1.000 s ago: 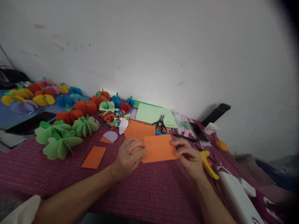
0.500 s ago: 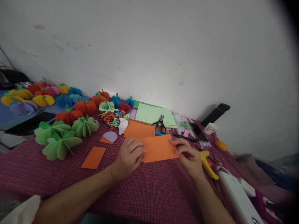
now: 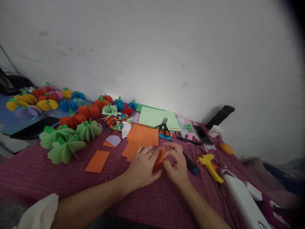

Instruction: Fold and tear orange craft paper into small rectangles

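Between my two hands, an orange paper sheet [image 3: 159, 158] is bent over, mostly covered by the fingers. My left hand [image 3: 144, 165] grips its left side, knuckles toward me. Thumb and fingers of my right hand [image 3: 175, 162] pinch its right edge. Just behind my left hand lie loose orange sheets [image 3: 139, 140], overlapping one another. A smaller orange rectangle [image 3: 97, 161] lies on the checked tablecloth to the left. Black-handled scissors [image 3: 163, 126] rest beyond the hands, on the edge of a pale green paper stack [image 3: 158, 117].
Green paper pumpkins [image 3: 66, 149] and orange ones [image 3: 72, 120] stand at left, near paper scraps [image 3: 116, 122]. A purple half circle [image 3: 113, 140] lies nearby. To the right are a yellow glue gun [image 3: 211, 165], a dark strip-like object [image 3: 190, 163], a pen [image 3: 188, 140] and a paper cup [image 3: 215, 130].
My hands have come closer together, and the orange sheet that was held flat is now bent between them. More of the loose orange sheets and the dark object at right now show.
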A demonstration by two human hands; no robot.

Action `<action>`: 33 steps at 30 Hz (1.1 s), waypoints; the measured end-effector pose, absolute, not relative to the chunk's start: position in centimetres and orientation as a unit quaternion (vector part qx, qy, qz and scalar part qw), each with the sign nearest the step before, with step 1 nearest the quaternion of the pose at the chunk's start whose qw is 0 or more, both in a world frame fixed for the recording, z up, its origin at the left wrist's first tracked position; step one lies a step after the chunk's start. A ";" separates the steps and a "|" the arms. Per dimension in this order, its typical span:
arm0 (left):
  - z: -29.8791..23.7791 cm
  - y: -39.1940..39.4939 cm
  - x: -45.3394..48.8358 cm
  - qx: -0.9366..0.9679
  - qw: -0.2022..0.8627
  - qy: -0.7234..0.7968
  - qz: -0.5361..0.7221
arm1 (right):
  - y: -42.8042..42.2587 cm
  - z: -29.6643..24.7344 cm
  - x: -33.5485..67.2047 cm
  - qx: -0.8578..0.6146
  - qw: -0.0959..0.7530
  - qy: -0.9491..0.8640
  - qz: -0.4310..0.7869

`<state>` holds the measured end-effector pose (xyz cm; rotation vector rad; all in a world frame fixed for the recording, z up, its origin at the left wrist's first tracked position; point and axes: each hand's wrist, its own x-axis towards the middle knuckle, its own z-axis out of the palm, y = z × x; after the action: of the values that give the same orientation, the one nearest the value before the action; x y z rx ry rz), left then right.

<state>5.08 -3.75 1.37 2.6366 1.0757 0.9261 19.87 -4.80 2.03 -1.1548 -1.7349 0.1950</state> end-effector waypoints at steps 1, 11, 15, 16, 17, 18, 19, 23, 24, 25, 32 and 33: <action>1.2 -3.7 5.2 0.875 0.074 0.360 0.314 | -4.9 2.2 19.6 -0.475 0.500 -0.720 0.076; 0.1 -1.7 4.2 0.640 0.498 0.394 0.433 | -3.6 1.8 21.6 -0.505 0.537 -0.616 0.277; 0.0 -1.6 4.1 0.539 0.634 0.343 0.436 | -3.2 1.1 21.7 -0.514 0.500 -0.577 0.391; 0.1 -1.7 4.2 0.522 0.659 0.330 0.430 | -3.2 1.0 21.6 -0.518 0.498 -0.572 0.396; 0.1 -1.7 4.3 0.509 0.679 0.317 0.423 | -3.3 0.9 21.6 -0.521 0.497 -0.570 0.395; 0.2 -1.8 4.4 0.501 0.694 0.308 0.416 | -3.3 0.9 21.5 -0.524 0.498 -0.570 0.391; 0.2 -1.8 4.4 0.496 0.702 0.306 0.410 | -3.4 0.8 21.5 -0.527 0.500 -0.570 0.385; -0.3 -1.7 4.5 0.498 0.702 0.350 0.370 | -3.4 0.6 21.4 -0.526 0.492 -0.577 0.385; -0.6 -1.6 4.5 0.501 0.702 0.358 0.358 | -3.4 0.7 21.4 -0.525 0.489 -0.578 0.388; -0.9 -1.6 4.5 0.506 0.701 0.362 0.349 | -3.4 0.7 21.3 -0.524 0.486 -0.580 0.391; -1.4 -1.7 4.5 0.523 0.701 0.372 0.311 | -3.4 1.3 21.3 -0.538 0.497 -0.572 0.369; -1.3 -1.7 4.5 0.519 0.705 0.369 0.310 | -3.4 1.3 21.4 -0.539 0.495 -0.573 0.369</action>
<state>4.53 -1.72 -1.26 1.1548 0.8210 0.6892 21.36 -3.37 1.33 -1.3069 -1.3885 0.8932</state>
